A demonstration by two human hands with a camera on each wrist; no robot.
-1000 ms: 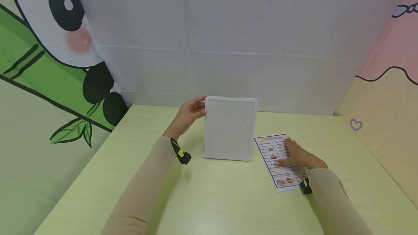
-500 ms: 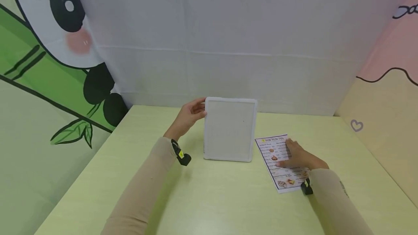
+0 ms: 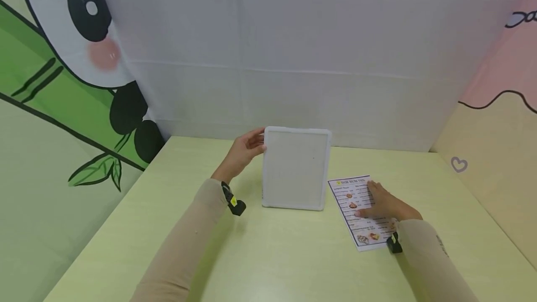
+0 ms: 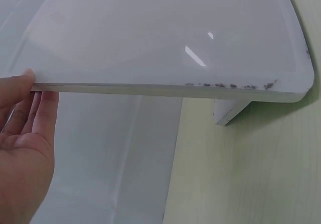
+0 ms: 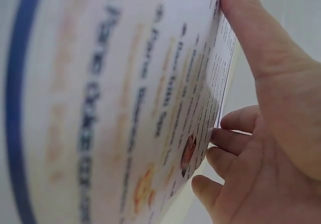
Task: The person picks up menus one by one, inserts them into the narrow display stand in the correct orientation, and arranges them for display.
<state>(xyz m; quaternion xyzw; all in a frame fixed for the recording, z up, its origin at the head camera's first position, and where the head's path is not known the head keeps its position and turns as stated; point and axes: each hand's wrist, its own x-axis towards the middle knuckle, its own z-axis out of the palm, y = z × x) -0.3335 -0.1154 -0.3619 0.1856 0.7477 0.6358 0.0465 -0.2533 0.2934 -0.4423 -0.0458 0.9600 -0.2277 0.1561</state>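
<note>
A white rectangular display stand [image 3: 295,168] with a raised rim stands upright on the table. In the left wrist view its glossy panel [image 4: 150,38] shows dark specks along one edge and a short support foot [image 4: 228,111] beneath. My left hand [image 3: 241,153] pinches the stand's upper left edge between thumb and fingers. To its right lies a printed menu [image 3: 350,213] headed "DIM SUM INN", with small food pictures. My right hand [image 3: 383,202] holds the menu's right side. Its thumb lies on the printed face, with fingertips at the edge, partly hidden in the right wrist view [image 5: 266,108].
The pale wooden table [image 3: 268,255] ends at a white creased backdrop [image 3: 302,59]. A cartoon panel with green bamboo [image 3: 79,59] borders the left, and a pink and cream one [image 3: 495,153] the right. Black camera straps sit on both wrists.
The head view has tipped slightly, so everything sits a few pixels lower. Both hands keep their places on the stand and the menu.
</note>
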